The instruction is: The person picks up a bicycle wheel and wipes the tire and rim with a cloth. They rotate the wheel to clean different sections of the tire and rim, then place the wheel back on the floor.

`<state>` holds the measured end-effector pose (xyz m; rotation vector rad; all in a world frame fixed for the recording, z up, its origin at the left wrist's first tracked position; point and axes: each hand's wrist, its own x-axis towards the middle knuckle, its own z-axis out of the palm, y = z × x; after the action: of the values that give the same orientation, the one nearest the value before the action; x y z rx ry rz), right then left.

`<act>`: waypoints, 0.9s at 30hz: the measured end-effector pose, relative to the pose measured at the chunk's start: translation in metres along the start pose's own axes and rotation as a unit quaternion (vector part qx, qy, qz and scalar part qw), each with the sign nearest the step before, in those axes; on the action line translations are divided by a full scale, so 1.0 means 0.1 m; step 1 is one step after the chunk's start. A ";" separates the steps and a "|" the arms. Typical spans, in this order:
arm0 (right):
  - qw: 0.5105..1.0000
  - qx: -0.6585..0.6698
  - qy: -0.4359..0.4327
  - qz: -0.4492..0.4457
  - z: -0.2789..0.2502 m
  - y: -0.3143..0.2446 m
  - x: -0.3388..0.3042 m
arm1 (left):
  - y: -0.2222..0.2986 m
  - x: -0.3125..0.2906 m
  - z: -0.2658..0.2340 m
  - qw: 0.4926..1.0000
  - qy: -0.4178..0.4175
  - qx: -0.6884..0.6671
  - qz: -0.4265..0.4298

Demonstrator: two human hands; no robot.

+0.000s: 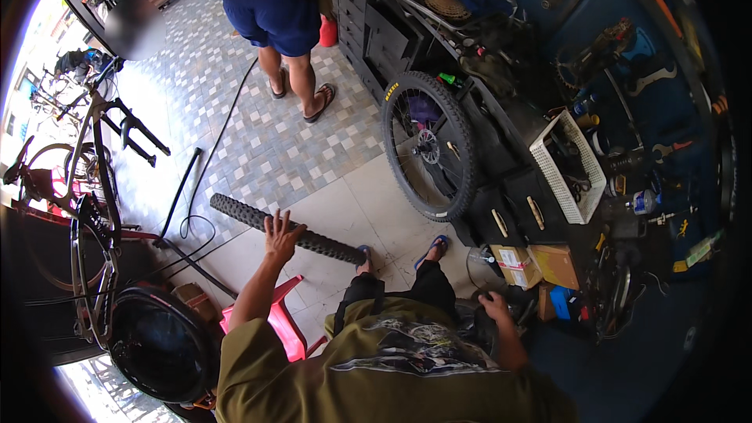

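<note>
A black knobby bicycle tyre [325,246], seen from above along its tread, stands on the floor in front of me, left of my feet. Over its tread lies my left hand [280,236], the fingers spread and stretched out. Whether a rim sits inside this tyre is hidden from this angle. My right hand [495,308] is low at my right side, its fingers curled by a dark object [475,319] that I cannot make out. Ahead to the right, a spoked wheel with a knobby tyre [394,158] leans against the black cabinet [505,176].
A bike frame [100,188] stands at left, above a round black tub-like object [160,343]. Beside my left arm is a pink stool [283,321]. A black hose [183,188] lies on the floor. A person in blue shorts [270,19] stands ahead. Cardboard boxes [554,265] and a white basket [550,164] are at right.
</note>
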<state>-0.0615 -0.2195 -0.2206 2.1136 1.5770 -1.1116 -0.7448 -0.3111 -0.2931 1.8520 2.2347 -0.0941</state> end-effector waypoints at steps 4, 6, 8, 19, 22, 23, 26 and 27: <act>0.997 -0.016 0.048 -0.054 -0.16 -0.41 0.15 | -0.18 -0.18 -0.34 0.991 -0.026 -0.059 -0.121; 0.992 0.025 0.067 -0.105 -0.21 -0.51 0.18 | -0.43 -0.34 -0.30 0.973 0.028 -0.146 -0.178; 0.989 0.034 0.074 -0.125 -0.31 -0.63 0.17 | -0.59 -0.52 -0.03 0.955 0.121 -0.170 -0.210; 0.992 0.069 0.103 -0.036 0.20 0.37 -0.41 | -0.74 -0.73 0.22 0.748 0.175 -0.361 -0.529; 0.993 0.105 0.043 0.009 0.25 0.53 -0.56 | -0.63 -0.38 -0.10 0.812 0.132 -0.201 -0.532; 0.995 0.094 0.021 0.037 0.33 0.59 -0.61 | -0.57 -0.25 -0.17 0.825 0.162 -0.231 -0.490; 0.995 0.067 -0.011 0.069 0.46 0.70 -0.58 | -0.31 0.27 -0.47 0.872 0.224 -0.220 -0.375; 0.996 0.071 -0.002 0.050 0.50 0.70 -0.53 | -0.27 0.42 -0.61 0.881 0.222 -0.214 -0.358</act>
<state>-0.0245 -0.3127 -0.2305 2.2520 1.4108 -1.2240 -0.7869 -0.2636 -0.2460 0.8072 2.8277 0.7072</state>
